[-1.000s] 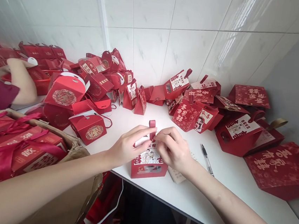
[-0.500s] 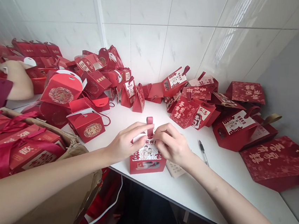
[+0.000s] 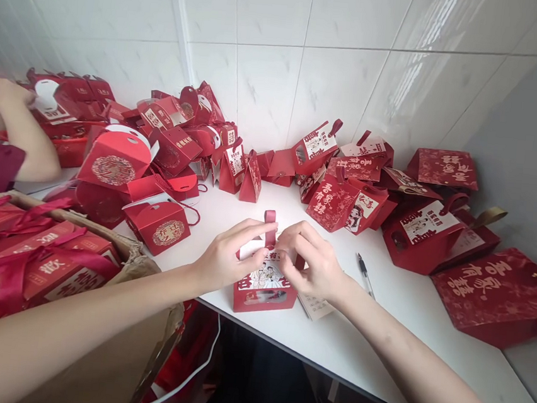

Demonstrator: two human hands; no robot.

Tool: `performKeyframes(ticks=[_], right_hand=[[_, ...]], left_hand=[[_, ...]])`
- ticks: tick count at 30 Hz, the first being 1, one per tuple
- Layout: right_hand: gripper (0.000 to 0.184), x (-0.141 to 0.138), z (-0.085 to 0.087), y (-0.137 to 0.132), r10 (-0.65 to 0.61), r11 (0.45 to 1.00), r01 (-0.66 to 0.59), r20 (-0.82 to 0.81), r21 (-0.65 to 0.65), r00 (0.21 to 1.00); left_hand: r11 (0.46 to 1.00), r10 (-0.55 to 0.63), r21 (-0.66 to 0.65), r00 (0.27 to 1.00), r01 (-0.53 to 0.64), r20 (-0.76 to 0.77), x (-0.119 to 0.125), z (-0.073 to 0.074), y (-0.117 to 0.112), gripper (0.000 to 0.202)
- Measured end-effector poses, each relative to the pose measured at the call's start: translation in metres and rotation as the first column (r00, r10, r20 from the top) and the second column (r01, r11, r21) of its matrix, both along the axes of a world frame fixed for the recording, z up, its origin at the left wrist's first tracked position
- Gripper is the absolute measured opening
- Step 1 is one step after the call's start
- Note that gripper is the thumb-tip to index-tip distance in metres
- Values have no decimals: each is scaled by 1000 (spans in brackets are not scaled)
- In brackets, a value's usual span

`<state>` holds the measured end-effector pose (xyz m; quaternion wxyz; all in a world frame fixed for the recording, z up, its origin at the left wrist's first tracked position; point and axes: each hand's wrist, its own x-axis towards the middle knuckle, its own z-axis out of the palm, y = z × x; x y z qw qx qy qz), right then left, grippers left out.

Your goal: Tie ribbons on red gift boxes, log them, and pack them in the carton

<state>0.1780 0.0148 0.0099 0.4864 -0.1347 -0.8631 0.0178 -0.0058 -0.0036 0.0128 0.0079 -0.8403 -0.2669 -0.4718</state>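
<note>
A small red gift box (image 3: 264,290) with a cartoon couple printed on its front stands near the front edge of the white table (image 3: 402,341). A red ribbon loop (image 3: 270,219) sticks up from its top. My left hand (image 3: 228,254) pinches the box's top flap from the left side. Opposite it, my right hand (image 3: 313,259) pinches the same top from the right, fingers curled on the flap beside the ribbon. Both hands rest on the box.
Many red gift boxes (image 3: 115,161) and red bags (image 3: 497,293) lie piled along the tiled wall. A black pen (image 3: 364,275) and a paper slip (image 3: 315,306) sit right of the box. A cardboard carton (image 3: 30,254) of ribboned boxes stands at left. Another person's arm (image 3: 23,133) reaches at far left.
My hands stay on the box top, the fingers shifting slightly around the ribbon loop. The other person's arm at far left has lifted toward the back boxes.
</note>
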Motion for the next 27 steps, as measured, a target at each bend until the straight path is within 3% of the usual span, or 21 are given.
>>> performKeyframes(ticks=[6,27], right_hand=[[18,-2,-4,2,-23,999,21,-76,-29,997],[7,-3,-3,-5,-59,974,46,-54,-221,997]], left_hand=[[999,-27,-41,999,28,22,-1,-1,1,37],[989,-18,-148,1000,20,12,-3,1,-1,32]])
